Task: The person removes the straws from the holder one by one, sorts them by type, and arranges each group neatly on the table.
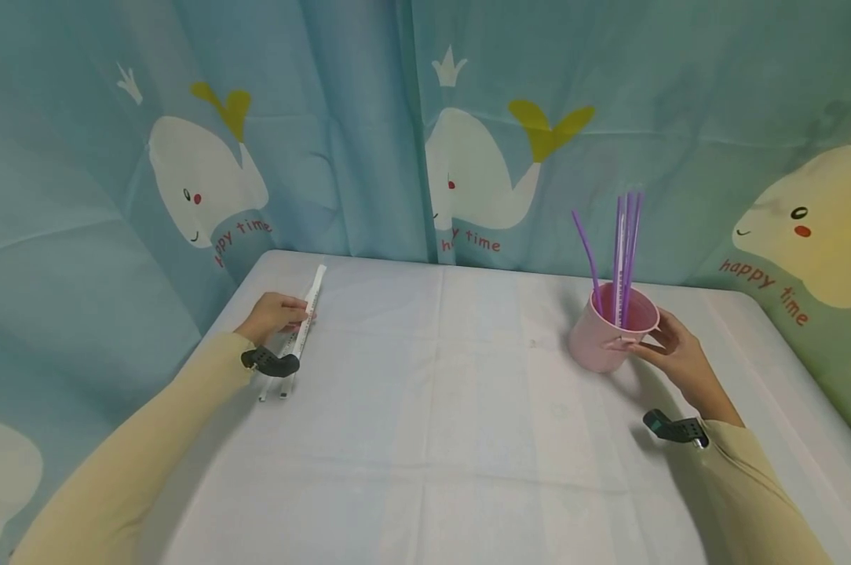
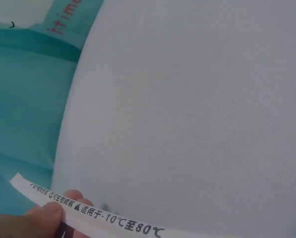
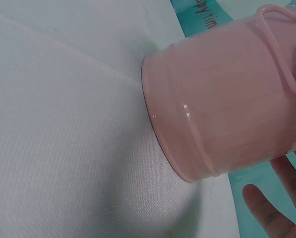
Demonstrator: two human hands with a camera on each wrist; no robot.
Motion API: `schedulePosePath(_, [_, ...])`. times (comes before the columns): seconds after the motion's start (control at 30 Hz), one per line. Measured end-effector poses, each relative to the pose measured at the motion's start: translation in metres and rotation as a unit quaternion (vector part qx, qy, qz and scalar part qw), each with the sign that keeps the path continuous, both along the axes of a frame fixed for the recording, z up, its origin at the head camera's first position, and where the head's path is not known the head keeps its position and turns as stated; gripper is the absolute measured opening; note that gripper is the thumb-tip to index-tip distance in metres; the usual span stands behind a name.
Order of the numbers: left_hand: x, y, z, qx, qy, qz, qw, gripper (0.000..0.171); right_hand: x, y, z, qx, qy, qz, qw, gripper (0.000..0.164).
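Observation:
On the left of the head view, my left hand pinches white paper-wrapped straws between thumb and fingers. Their lower ends point toward me. Printed black characters show on a wrapper in the left wrist view. At the right, a pink cup with small loop handles holds several purple straws, one leaning left apart from the rest. My right hand grips the cup's right side near the rim, thumb by the front handle. In the right wrist view, fingertips show beside the cup wall.
Both things are over a table with a white cloth. A blue-green curtain printed with whales hangs along the back and sides. Dark straps with camera mounts sit on both wrists, over pale yellow sleeves.

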State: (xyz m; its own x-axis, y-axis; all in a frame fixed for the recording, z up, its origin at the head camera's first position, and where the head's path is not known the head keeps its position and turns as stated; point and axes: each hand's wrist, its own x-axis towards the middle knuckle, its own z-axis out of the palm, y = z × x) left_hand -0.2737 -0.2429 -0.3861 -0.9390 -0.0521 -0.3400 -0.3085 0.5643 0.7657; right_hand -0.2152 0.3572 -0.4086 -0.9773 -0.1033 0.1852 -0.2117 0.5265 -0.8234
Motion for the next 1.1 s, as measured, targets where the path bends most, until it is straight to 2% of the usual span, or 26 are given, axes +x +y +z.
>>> schedulePosePath(0.2, [0.002, 0.0, -0.003, -0.011, 0.001, 0.007, 0.9999, 0.037, 0.0, 0.0, 0.001, 0.009, -0.008, -0.007, 1.0, 0.076])
schedulePosePath(0.5, [0.003, -0.003, -0.01, -0.042, 0.031, 0.018, 0.9985, 0.033, -0.001, 0.0, 0.003, 0.013, -0.012, -0.008, 1.0, 0.076])
schedulePosePath(0.73, [0.001, -0.006, -0.015, -0.053, 0.031, 0.023, 0.9978, 0.032, -0.002, 0.001, 0.002, 0.013, -0.014, -0.01, 1.0, 0.076])
schedulePosePath(1.1, [0.003, -0.002, -0.015, -0.078, 0.036, 0.018, 0.9961, 0.03, -0.001, 0.0, 0.0, 0.006, -0.009, -0.007, 1.0, 0.075])
